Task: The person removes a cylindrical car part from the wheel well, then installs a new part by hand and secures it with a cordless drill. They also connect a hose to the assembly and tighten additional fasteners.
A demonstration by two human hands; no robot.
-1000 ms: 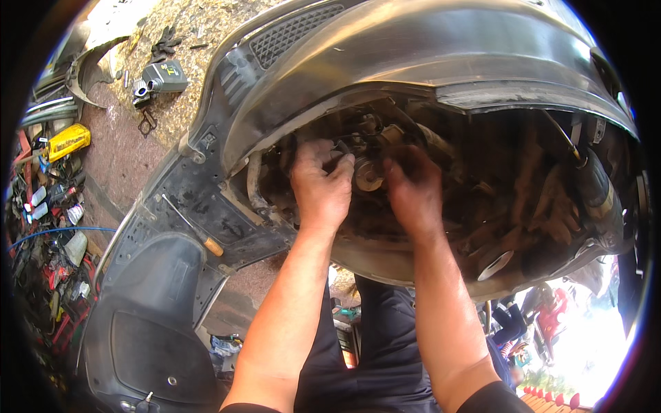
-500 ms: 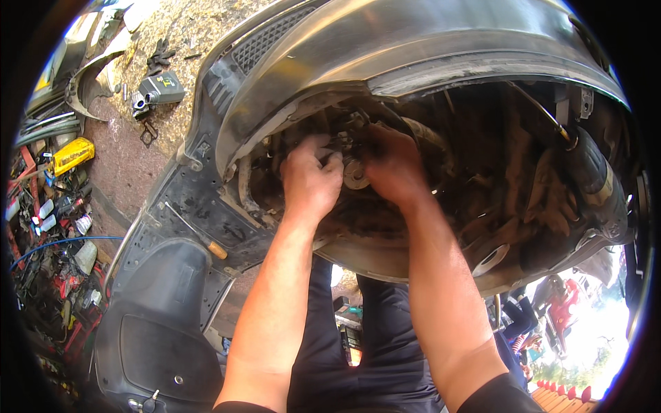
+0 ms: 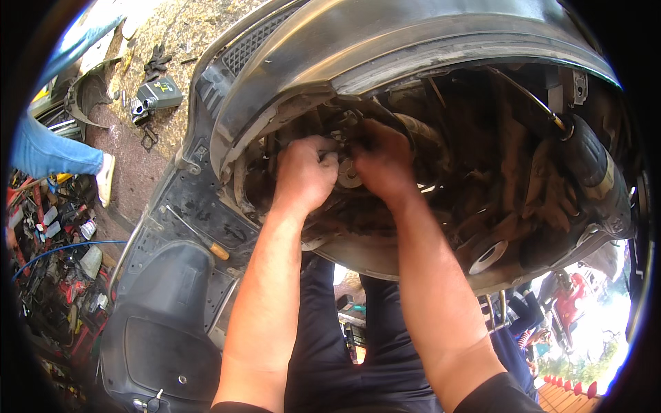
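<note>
Both hands are inside the dark cavity of a scooter's body (image 3: 413, 31), among grimy mechanical parts. My left hand (image 3: 303, 173) has its fingers curled and thumb drawn in, closed at a small part too hidden to name. Close on its right is my right hand (image 3: 387, 162), with its back toward me. Its bent fingers reach into shadow among the parts, and what they grip is hidden. Between the two hands shows a round metal part (image 3: 349, 177) with a hole in it.
A screwdriver with a wooden handle (image 3: 219, 252) lies on the scooter's dark floorboard (image 3: 200, 220). A black shock absorber (image 3: 585, 155) sits right in the cavity. Back left are a grey bottle (image 3: 160, 93) and a person's jeans-clad leg (image 3: 58, 148), beside heaped tools and scrap (image 3: 62, 275).
A person's leg in jeans has come into view at the left. My left fingers have drawn in closer together; both hands stay at the same parts. The view has shifted slightly.
</note>
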